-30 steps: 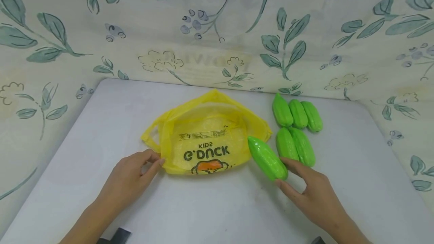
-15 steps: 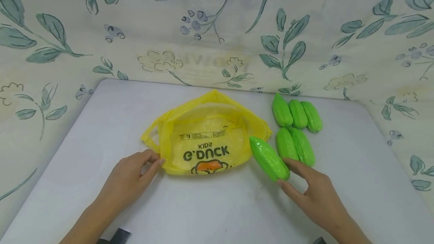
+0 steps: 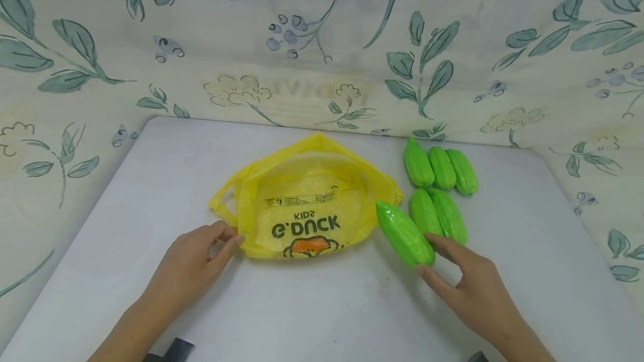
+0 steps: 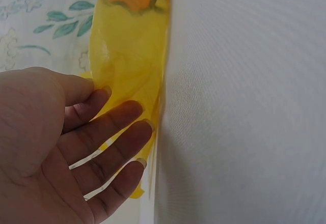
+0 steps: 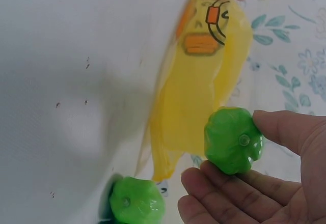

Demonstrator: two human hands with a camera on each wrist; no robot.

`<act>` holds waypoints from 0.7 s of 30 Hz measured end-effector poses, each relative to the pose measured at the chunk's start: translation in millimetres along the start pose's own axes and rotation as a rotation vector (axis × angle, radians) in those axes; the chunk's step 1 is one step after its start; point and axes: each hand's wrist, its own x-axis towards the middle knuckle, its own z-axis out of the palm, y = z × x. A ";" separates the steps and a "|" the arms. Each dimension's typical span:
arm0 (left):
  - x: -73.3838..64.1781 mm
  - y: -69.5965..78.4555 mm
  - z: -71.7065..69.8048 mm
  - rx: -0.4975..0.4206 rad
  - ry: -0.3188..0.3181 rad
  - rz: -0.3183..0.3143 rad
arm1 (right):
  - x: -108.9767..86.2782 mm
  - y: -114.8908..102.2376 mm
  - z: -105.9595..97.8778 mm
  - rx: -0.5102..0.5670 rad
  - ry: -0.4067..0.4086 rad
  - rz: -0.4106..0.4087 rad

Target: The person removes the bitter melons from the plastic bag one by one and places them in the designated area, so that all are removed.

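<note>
A yellow plastic bag (image 3: 297,186) printed "G.DUCK KIDS" lies on the table in the head view, its mouth spread open. My left hand (image 3: 198,256) pinches the bag's near left edge between thumb and index finger; the other fingers rest alongside the plastic in the left wrist view. Off the bag's right side, my right hand (image 3: 468,275) holds a glossy, ribbed green toy cucumber (image 3: 404,233) by its blunt end, thumb on one side and fingers on the other. Its pointed tip faces the bag and overlaps its edge in the head view.
Several more green toy cucumbers (image 3: 443,169) lie in two rows at the right, one of them (image 5: 136,201) low in the right wrist view. The white table (image 3: 312,312) ends at a floral-patterned cloth (image 3: 322,82) behind.
The right hand has shifted slightly to the right with the toy cucumber, away from the bag. The left hand and the bag stay in place.
</note>
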 end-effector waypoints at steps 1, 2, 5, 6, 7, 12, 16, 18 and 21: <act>-0.2 0.0 0.1 0.000 -0.001 -0.002 | -0.4 0.3 0.0 0.001 0.002 -0.001; -0.3 0.0 0.2 0.001 -0.001 -0.003 | -0.6 0.4 -0.4 0.000 0.001 0.004; -0.4 0.1 0.2 -0.002 0.005 0.003 | -1.5 1.0 -1.0 -0.003 0.004 0.010; -0.5 0.1 0.2 -0.004 0.005 0.004 | -1.7 1.3 -0.9 -0.002 0.007 0.009; -0.3 0.0 0.4 -0.005 0.005 0.005 | -2.0 1.8 -0.7 -0.001 0.011 0.006; -0.1 -0.9 1.9 -0.003 0.008 0.008 | -3.0 3.4 0.3 0.002 0.026 -0.004; 0.1 -1.7 3.3 0.001 0.011 0.011 | -3.5 4.6 1.2 0.002 0.024 0.002; 0.0 -2.0 4.1 0.003 0.011 0.010 | -3.9 5.3 1.9 0.002 0.019 0.010; -0.3 -2.4 5.3 0.004 0.009 0.006 | -4.9 6.6 3.1 -0.002 0.016 0.021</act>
